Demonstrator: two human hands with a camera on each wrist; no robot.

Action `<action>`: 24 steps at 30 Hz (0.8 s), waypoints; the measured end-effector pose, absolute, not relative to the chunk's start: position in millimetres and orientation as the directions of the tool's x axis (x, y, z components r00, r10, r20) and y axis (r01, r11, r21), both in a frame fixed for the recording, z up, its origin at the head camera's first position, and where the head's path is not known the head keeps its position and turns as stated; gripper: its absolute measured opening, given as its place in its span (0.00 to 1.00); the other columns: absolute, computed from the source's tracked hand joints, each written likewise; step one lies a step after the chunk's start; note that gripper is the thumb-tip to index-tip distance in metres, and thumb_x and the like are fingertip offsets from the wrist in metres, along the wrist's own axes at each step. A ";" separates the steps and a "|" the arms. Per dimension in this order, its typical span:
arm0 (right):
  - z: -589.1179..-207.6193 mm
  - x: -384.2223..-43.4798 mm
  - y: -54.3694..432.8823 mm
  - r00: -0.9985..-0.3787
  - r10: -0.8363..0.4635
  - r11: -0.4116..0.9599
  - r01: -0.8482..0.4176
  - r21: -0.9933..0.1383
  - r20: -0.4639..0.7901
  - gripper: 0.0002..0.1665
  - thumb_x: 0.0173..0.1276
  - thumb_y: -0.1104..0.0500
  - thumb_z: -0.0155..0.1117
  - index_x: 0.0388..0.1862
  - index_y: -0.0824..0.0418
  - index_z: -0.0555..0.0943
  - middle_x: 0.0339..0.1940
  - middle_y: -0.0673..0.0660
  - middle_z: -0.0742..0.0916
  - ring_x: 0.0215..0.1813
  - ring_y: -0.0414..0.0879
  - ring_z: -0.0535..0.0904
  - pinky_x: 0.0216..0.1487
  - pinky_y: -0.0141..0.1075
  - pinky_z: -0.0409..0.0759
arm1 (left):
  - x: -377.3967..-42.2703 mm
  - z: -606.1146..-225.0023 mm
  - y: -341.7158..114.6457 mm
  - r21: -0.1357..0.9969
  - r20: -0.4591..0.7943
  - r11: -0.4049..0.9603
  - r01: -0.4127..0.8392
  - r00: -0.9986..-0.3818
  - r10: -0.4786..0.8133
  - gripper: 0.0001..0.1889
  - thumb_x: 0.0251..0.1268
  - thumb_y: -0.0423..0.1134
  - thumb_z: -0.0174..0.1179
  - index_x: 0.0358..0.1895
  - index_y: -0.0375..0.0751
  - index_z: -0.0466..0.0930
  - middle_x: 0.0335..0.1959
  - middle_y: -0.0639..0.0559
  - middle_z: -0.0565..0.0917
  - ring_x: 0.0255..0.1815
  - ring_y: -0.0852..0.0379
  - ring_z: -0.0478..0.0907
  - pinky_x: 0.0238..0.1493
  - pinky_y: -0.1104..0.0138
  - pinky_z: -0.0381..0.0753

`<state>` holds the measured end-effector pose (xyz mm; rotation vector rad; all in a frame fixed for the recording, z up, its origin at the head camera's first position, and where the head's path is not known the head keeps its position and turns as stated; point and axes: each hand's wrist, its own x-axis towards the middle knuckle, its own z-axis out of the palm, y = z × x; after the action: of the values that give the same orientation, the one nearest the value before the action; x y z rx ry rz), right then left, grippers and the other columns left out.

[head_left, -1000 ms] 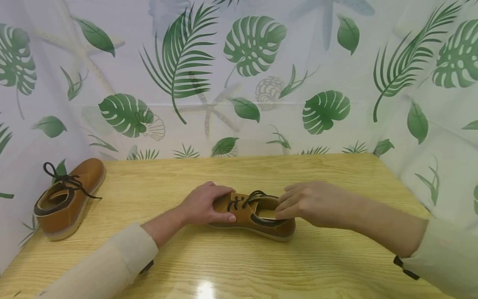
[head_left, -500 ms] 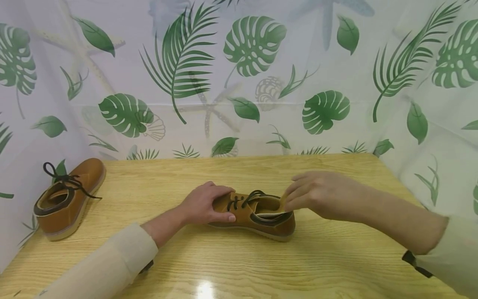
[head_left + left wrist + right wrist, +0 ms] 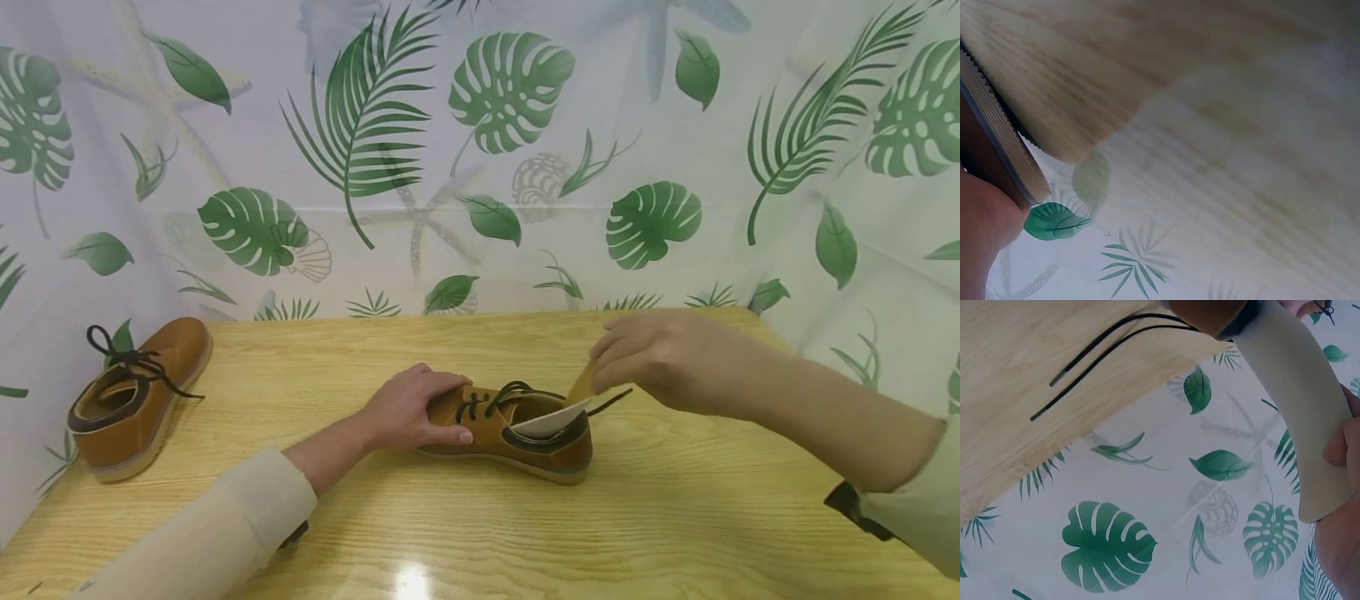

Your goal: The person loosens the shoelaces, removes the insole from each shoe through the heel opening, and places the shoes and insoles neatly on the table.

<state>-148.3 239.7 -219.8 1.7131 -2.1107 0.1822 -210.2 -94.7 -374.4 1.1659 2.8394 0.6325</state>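
Observation:
A brown lace-up shoe (image 3: 555, 463) lies in the middle of the table, toe to the left. My left hand (image 3: 408, 410) grips it over the toe, thumb along the near side. In the left wrist view only the shoe's ribbed sole edge (image 3: 1007, 128) and part of the hand show. Above the heel, my right hand (image 3: 663, 360) pinches one end of an insole (image 3: 1300, 412), bent and tilted up out of the shoe's opening. Its front part is still inside the shoe, its tip hidden. Black laces (image 3: 1107, 344) trail beyond the shoe in the right wrist view.
A second brown shoe (image 3: 123, 442) with tied black laces stands at the table's left edge. The wooden table (image 3: 480, 533) is bordered at the back and sides by white sheeting (image 3: 420, 192) printed with green leaves.
My right hand has moved up and to the right, drawing the insole's heel end out of the shoe. A lace end now shows behind the heel. My left hand and the shoe stay put.

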 end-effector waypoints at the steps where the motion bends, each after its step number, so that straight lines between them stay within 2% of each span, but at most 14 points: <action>1: -217.4 -149.8 241.2 -0.155 -0.898 0.240 -0.957 0.163 0.411 0.25 0.50 0.78 0.67 0.38 0.51 0.89 0.38 0.43 0.91 0.45 0.45 0.87 0.65 0.36 0.76 | -210.2 -374.3 -94.6 0.368 0.143 0.642 0.673 -0.723 0.676 0.37 0.56 0.64 0.67 0.67 0.53 0.75 0.57 0.59 0.83 0.47 0.57 0.73 0.45 0.64 0.73; 4: -210.6 -154.7 246.0 -0.136 -0.878 0.252 -0.946 0.202 0.459 0.15 0.68 0.71 0.61 0.36 0.52 0.89 0.37 0.45 0.91 0.44 0.47 0.87 0.67 0.33 0.73 | -210.6 -374.0 -94.2 0.364 0.141 0.642 0.675 -0.721 0.678 0.37 0.56 0.65 0.67 0.68 0.52 0.75 0.57 0.59 0.83 0.46 0.57 0.72 0.45 0.64 0.73; 7: -204.9 -159.0 250.8 -0.110 -0.861 0.255 -0.939 0.233 0.497 0.21 0.80 0.62 0.49 0.34 0.54 0.88 0.36 0.48 0.91 0.43 0.50 0.87 0.69 0.31 0.70 | -211.1 -374.0 -94.0 0.360 0.138 0.644 0.675 -0.721 0.679 0.37 0.57 0.65 0.67 0.68 0.52 0.75 0.57 0.59 0.83 0.46 0.57 0.73 0.45 0.63 0.73; 9: -201.9 -161.0 254.7 -0.100 -0.847 0.267 -0.929 0.255 0.523 0.26 0.83 0.57 0.43 0.32 0.55 0.88 0.35 0.49 0.91 0.43 0.51 0.87 0.71 0.30 0.67 | -211.3 -374.0 -93.9 0.358 0.136 0.647 0.673 -0.723 0.678 0.37 0.57 0.65 0.67 0.68 0.52 0.75 0.57 0.59 0.83 0.47 0.57 0.73 0.45 0.63 0.73; 13: -196.7 -164.2 265.2 -0.118 -0.825 0.315 -0.908 0.276 0.552 0.28 0.84 0.56 0.41 0.32 0.57 0.88 0.35 0.51 0.91 0.43 0.53 0.87 0.73 0.27 0.62 | -211.0 -373.7 -93.7 0.357 0.138 0.648 0.673 -0.724 0.675 0.37 0.56 0.65 0.67 0.68 0.52 0.75 0.57 0.59 0.83 0.47 0.57 0.73 0.45 0.63 0.73; 15: -195.7 -166.6 271.4 -0.121 -0.818 0.332 -0.898 0.290 0.562 0.25 0.81 0.62 0.44 0.32 0.58 0.88 0.35 0.53 0.91 0.44 0.54 0.86 0.74 0.28 0.61 | -210.8 -373.6 -93.7 0.356 0.145 0.643 0.678 -0.720 0.679 0.37 0.56 0.65 0.67 0.68 0.51 0.75 0.57 0.58 0.83 0.47 0.57 0.73 0.45 0.63 0.73; 18: -196.3 -171.1 281.4 -0.128 -0.816 0.361 -0.875 0.324 0.564 0.17 0.64 0.74 0.53 0.32 0.62 0.88 0.35 0.56 0.91 0.43 0.56 0.86 0.76 0.29 0.59 | -210.6 -374.1 -93.8 0.357 0.148 0.638 0.683 -0.715 0.683 0.38 0.56 0.65 0.67 0.67 0.50 0.75 0.57 0.58 0.83 0.46 0.57 0.73 0.44 0.64 0.73; 21: -198.7 -175.1 292.5 -0.158 -0.808 0.412 -0.840 0.353 0.568 0.19 0.46 0.81 0.60 0.33 0.64 0.88 0.35 0.57 0.91 0.43 0.58 0.86 0.75 0.31 0.61 | -210.5 -374.9 -93.9 0.358 0.141 0.641 0.679 -0.718 0.681 0.38 0.57 0.65 0.66 0.68 0.50 0.75 0.58 0.58 0.83 0.46 0.57 0.72 0.44 0.63 0.73; 24: -201.5 -177.9 305.8 -0.223 -0.798 0.483 -0.792 0.372 0.560 0.22 0.43 0.83 0.62 0.34 0.64 0.88 0.36 0.57 0.91 0.44 0.58 0.86 0.70 0.37 0.68 | -210.8 -375.6 -93.8 0.357 0.140 0.643 0.678 -0.719 0.681 0.38 0.57 0.65 0.66 0.68 0.51 0.75 0.59 0.58 0.82 0.47 0.57 0.73 0.45 0.63 0.73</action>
<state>-177.9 305.8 -201.5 1.3100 -2.0158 -0.0093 -210.8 -93.8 -375.6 1.1746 2.8401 0.6129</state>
